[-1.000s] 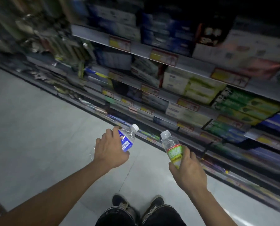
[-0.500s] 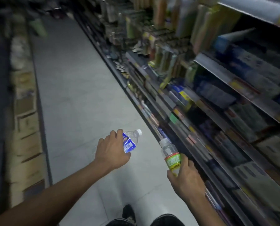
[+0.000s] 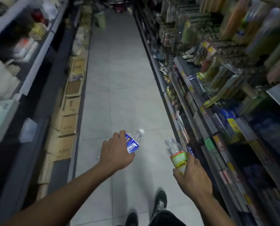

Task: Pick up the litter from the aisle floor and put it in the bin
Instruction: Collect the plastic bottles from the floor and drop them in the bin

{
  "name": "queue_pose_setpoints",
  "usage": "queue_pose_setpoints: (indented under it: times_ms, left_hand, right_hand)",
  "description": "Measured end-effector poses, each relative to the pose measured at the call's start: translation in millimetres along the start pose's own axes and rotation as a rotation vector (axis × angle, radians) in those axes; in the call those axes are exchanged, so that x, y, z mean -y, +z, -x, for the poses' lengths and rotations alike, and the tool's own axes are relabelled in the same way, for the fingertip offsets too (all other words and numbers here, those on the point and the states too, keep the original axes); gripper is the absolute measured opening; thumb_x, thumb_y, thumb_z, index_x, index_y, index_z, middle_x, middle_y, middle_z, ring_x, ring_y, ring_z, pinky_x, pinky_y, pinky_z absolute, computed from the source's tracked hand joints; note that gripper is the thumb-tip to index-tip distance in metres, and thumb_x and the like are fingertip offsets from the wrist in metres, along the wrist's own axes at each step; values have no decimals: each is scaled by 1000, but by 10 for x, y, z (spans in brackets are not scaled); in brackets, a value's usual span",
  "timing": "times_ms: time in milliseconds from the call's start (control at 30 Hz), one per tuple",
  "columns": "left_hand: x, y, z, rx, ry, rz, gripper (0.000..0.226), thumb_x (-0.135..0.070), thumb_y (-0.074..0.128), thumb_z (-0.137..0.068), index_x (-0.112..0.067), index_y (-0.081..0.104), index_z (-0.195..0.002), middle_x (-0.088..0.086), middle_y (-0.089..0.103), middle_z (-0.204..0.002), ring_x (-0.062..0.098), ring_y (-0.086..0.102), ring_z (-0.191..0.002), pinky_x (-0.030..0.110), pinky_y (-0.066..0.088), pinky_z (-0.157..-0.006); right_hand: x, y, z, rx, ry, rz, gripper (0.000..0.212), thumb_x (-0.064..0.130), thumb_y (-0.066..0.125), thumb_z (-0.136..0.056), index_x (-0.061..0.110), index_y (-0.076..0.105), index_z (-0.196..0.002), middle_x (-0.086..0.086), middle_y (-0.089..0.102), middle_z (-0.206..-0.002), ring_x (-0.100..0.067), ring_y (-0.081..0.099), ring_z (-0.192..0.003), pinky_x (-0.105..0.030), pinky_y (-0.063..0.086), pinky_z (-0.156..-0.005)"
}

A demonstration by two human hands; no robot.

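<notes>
Shelves swung aside; left hand (image 3: pixel 115 154) grips crinkled blue-labelled bottle (image 3: pixel 133 141), right hand (image 3: pixel 193 174) smooth, seemingly empty green-labelled bottle (image 3: pixel 176 154).

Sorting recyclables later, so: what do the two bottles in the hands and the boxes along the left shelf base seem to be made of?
Blue-label bottle: clear thin plastic, glossy; the floor shows through it, white cap.
Green-label bottle: likewise clear plastic with a printed wrap label, probably film.
Boxes: look like brown corrugated cardboard, matte, with flaps; blur leaves detail uncertain.
</notes>
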State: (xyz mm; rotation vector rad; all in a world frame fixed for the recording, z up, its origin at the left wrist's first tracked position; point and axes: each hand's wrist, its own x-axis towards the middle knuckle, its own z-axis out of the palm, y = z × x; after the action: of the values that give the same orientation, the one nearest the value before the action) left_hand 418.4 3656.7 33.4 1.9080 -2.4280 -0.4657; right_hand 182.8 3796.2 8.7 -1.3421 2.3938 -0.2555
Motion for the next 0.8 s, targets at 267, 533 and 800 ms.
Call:
queue_pose_setpoints:
  times_ms: [267, 533, 800]
  left_hand:
    - [-264, -39, -528, -42, -178, 69, 73, -49, 73, -71, -27, 38, -132, -3, 53, -116, 21, 60, -96, 39, 51, -86]
    - [-22, -220, -899, -127, -375, 144, 78, -48, 77, -74, -25, 36, -137, -2, 54, -119, 18, 59, -98, 39, 53, -85]
    - [662, -383, -1646, -165, -480, 171, 83, -50, 78, -73, -25, 34, -139, -2, 53, -125, 18, 59, -103, 33, 51, -84]
  right_hand:
    - [-52, -207, -1003, 59, -117, -16, 74, 52, 64, -85, 21, 32, -144, -4, 54, -113, -24, 59, -93, -32, 40, -65]
    - [427, -325, -1897, 98, -269, 13, 67, 50, 67, -84, 22, 36, -136, -1, 51, -106, -19, 52, -81, -33, 45, -62]
    - [1430, -198, -2843, 103, -407, 87, 64, 50, 66, -84, 22, 37, -134, 0, 51, -103, -20, 50, -77, -34, 42, -60]
